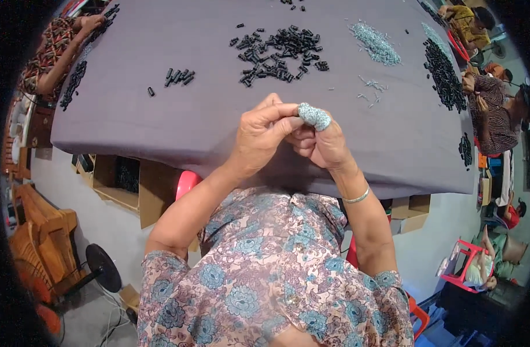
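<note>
Above the near part of the table, my left hand (259,133) and my right hand (327,141) meet with fingertips together. The fingers of both are closed in a pinch, and whatever they hold is too small or hidden to name. A pale blue-grey speckled wrap (314,116) covers a digit of my right hand, and my left fingertips touch it. Beyond my hands lies a loose pile of small black cylindrical pieces (291,46). A smaller group of black pieces (179,76) is to the left. Several thin pale pieces (372,87) lie scattered to the right.
A heap of thin pale blue-grey pieces (376,43) is farther right on the grey tablecloth (178,127). More black pieces (444,75) line the right edge, near other seated people. Another person's arm (59,63) reaches the left edge. A cardboard box (117,196) stands below.
</note>
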Demonstrator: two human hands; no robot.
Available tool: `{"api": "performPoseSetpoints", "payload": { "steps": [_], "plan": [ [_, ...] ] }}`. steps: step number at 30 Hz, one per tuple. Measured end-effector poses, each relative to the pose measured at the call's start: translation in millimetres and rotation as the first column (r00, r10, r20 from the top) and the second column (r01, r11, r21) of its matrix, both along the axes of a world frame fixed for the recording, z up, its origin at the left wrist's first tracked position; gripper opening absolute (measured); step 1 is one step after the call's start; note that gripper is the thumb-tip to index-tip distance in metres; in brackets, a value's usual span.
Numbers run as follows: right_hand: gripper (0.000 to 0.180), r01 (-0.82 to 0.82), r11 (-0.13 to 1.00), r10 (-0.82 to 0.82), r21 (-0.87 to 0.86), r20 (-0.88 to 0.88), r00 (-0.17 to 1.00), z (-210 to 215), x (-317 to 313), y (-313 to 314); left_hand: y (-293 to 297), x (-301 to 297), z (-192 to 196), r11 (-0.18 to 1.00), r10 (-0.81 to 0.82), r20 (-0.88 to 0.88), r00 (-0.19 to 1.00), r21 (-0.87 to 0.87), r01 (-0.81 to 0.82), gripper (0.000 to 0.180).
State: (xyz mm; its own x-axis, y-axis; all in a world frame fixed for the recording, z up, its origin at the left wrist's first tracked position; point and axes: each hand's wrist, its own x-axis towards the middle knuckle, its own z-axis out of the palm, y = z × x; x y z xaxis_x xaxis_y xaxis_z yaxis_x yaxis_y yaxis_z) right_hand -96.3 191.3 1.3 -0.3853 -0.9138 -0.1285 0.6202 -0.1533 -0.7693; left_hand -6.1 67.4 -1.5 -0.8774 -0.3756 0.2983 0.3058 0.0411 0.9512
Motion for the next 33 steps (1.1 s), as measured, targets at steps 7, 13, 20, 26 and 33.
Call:
{"api": "performPoseSetpoints", "payload": {
  "steps": [7,13,20,26,33],
  "plan": [
    [0.024,0.064,0.969,0.021,0.240,-0.335,0.942,-4,-7,-1,-50,-5,-11,0.850,0.411,0.120,0.904,-0.409,-0.332,0.012],
    [0.011,0.200,0.954,-0.026,0.224,-0.601,0.799,36,18,-2,-92,3,-18,0.507,0.669,0.055,0.741,-0.763,-0.401,0.013],
    [0.014,-0.279,0.959,0.272,-0.060,-0.100,0.957,130,68,4,-119,11,-33,0.325,0.772,-0.052,0.633,-0.824,-0.464,0.015],
    [0.015,-0.134,0.990,0.095,-0.049,-0.476,0.874,138,98,54,-88,-7,-18,0.424,0.658,-0.166,0.734,-0.724,-0.544,0.018],
    [0.017,-0.089,0.996,0.053,-0.019,-0.670,0.740,142,158,19,-39,-12,-9,0.571,0.436,-0.180,0.882,-0.702,-0.426,0.023]
  ]
}}
